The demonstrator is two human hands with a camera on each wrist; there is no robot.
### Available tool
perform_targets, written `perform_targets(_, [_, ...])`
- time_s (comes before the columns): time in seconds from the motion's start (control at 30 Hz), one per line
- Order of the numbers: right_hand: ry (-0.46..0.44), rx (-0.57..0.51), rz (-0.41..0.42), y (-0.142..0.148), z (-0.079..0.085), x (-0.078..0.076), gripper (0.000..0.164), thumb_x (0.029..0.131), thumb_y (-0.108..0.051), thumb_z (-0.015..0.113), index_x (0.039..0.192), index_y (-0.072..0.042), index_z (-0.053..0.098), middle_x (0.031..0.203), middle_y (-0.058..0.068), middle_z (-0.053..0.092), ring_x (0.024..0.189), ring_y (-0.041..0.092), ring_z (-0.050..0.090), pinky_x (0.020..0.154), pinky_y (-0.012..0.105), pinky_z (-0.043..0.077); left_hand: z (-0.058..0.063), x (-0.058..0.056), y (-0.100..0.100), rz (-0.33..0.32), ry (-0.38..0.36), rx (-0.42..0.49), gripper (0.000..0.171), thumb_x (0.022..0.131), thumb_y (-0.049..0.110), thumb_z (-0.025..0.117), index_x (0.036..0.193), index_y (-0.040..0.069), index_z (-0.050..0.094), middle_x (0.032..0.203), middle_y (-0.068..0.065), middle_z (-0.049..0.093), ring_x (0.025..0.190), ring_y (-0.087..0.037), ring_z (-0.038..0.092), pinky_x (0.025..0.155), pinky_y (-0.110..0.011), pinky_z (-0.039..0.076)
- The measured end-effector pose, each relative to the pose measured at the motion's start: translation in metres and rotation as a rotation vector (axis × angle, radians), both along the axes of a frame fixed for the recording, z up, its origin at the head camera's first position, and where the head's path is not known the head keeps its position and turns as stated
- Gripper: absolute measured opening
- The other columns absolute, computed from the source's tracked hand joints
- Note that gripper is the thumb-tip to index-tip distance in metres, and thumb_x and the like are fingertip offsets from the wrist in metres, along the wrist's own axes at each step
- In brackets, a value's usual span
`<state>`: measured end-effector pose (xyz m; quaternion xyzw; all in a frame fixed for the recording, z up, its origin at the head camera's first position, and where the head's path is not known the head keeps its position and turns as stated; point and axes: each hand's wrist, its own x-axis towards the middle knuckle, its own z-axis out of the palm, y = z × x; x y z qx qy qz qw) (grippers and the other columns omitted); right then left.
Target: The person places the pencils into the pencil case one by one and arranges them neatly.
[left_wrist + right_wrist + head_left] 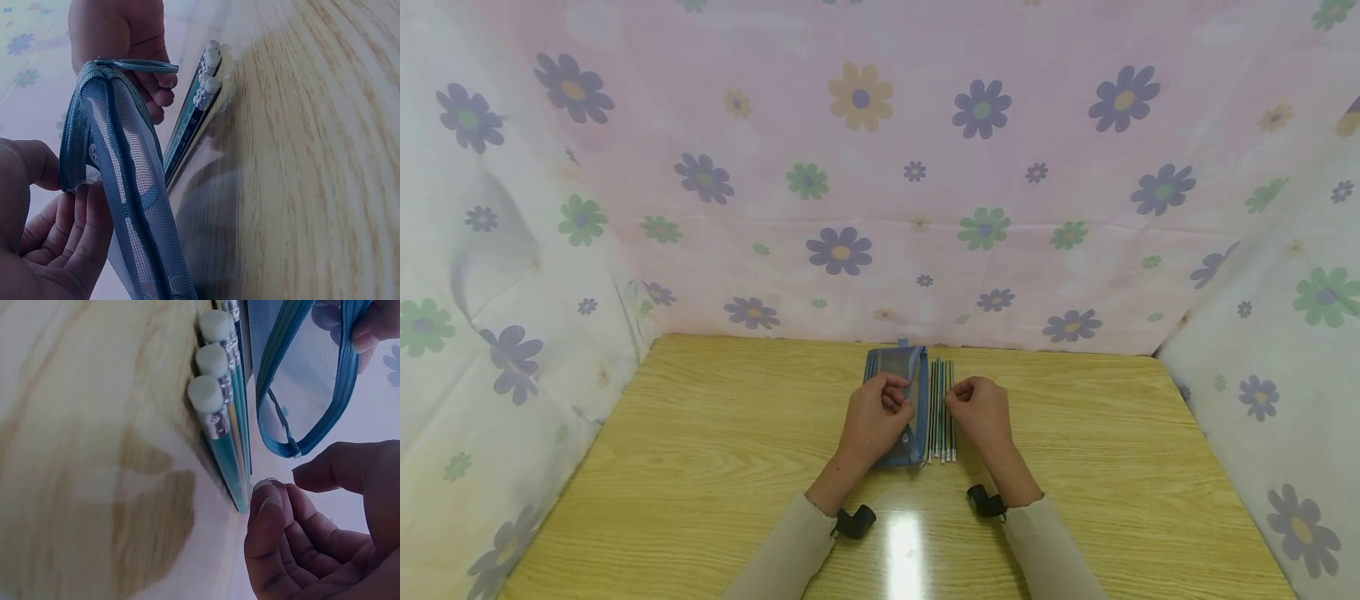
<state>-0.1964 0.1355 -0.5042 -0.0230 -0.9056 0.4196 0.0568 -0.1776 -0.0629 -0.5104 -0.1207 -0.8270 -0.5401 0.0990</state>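
Holding one edge of the blue mesh pouch, the left hand pinches the zip band between thumb and fingers, and the mouth gapes beside it. Right of the pouch, the right hand has its fingers curled and its thumb a little away from them, with nothing seen between; its fingertips are right by a row of pencils, though I cannot tell whether they touch the outermost one. The pencils lie on the surface close along the pouch's right side, white erasers toward the pouch's near end.

The step in hand seems to be taking hold of a pencil while the pouch is steadied. To do it well, I would go for the pencil farthest from the pouch, roll it slightly away from its neighbours, then close thumb and forefinger around the barrel so that only one comes up. The left hand should pull its edge outward to widen the mouth without dragging the pouch into the row. The zip pull at the pouch's near end could snag, so give it room.

As for writing, the dark pencil nearest the pouch carries small marks, and a pale round mark shows inside the pouch's mouth; neither can be read. No brand is legible.
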Motion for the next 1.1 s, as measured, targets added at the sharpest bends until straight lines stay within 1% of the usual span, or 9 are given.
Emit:
perform_targets(0.4, [-0.025, 0.069, -0.008, 0.0044, -0.005, -0.0031, 0.011, 0.087, -0.009, 0.073, 0.084, 0.001, 0.078, 0.076, 0.009, 0.073, 0.067, 0.021, 0.067, 0.06, 0.035, 0.056, -0.001, 0.0, 0.0006, -0.001, 0.001, 0.008, 0.024, 0.093, 0.002, 0.073, 0.116, -0.002, 0.072, 0.087, -0.002, 0.067, 0.074, -0.013, 0.067, 0.068, -0.026, 0.059])
perform_targets(0.6, [-0.015, 0.096, -0.008, 0.0066, -0.0083, -0.0045, 0.013, 0.085, -0.01, 0.075, 0.078, -0.001, 0.079, 0.073, 0.008, 0.074, 0.063, 0.019, 0.065, 0.06, 0.039, 0.057, -0.0009, 0.0005, 0.0005, -0.003, -0.003, 0.008, 0.024, 0.093, 0.002, 0.073, 0.117, -0.002, 0.072, 0.088, -0.003, 0.067, 0.075, -0.013, 0.067, 0.069, -0.026, 0.059])
perform_targets(0.7, [-0.02, 0.099, -0.012, 0.0072, -0.0091, -0.0045, 0.013, 0.085, -0.01, 0.075, 0.076, -0.002, 0.079, 0.072, 0.007, 0.074, 0.062, 0.018, 0.065, 0.059, 0.039, 0.057, -0.0006, 0.0006, 0.0005, -0.005, -0.006, 0.009, 0.024, 0.093, 0.002, 0.073, 0.117, -0.002, 0.072, 0.088, -0.002, 0.067, 0.075, -0.013, 0.067, 0.069, -0.026, 0.059])
perform_targets(0.83, [-0.039, 0.095, -0.011, 0.0065, -0.0079, -0.0033, 0.013, 0.086, -0.009, 0.076, 0.077, -0.001, 0.079, 0.073, 0.009, 0.074, 0.063, 0.02, 0.066, 0.059, 0.036, 0.056, -0.0006, 0.0006, 0.0001, -0.006, -0.005, 0.011, 0.024, 0.093, 0.002, 0.073, 0.117, -0.002, 0.072, 0.088, -0.002, 0.067, 0.075, -0.013, 0.067, 0.069, -0.026, 0.059])
perform_targets(1.1, [-0.049, 0.104, -0.016, 0.0058, -0.0094, -0.004, 0.013, 0.086, -0.008, 0.076, 0.077, 0.0, 0.08, 0.075, 0.01, 0.076, 0.066, 0.022, 0.069, 0.062, 0.039, 0.059, 0.0004, 0.001, -0.0004, -0.01, -0.003, 0.012, 0.023, 0.093, 0.001, 0.073, 0.117, -0.002, 0.072, 0.088, -0.002, 0.067, 0.075, -0.012, 0.067, 0.069, -0.026, 0.059])
